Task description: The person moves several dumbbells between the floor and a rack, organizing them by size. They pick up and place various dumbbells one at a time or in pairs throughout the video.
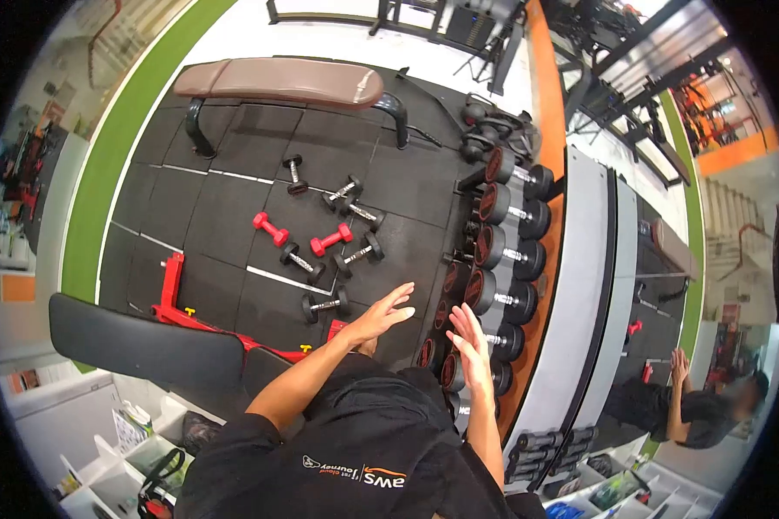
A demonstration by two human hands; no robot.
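Both hands are raised in front of my body with nothing in them. My left hand (381, 318) has its fingers spread, above the floor near a black dumbbell (325, 304). To its right, my right hand (470, 346) is also spread, beside the rack of round-headed dumbbells (512, 255). On the black floor tiles lie two red dumbbells, one at the left (271, 228) and one at the right (331, 240), among several black dumbbells with metal handles. The two hands are apart and touch no dumbbell.
A brown bench (277, 80) stands across the far floor. The black padded bench (147, 343) with a red frame (171, 285) is at the left. Tall mirror panels (571, 285) stand right of the rack, and white storage compartments (104, 463) are at lower left.
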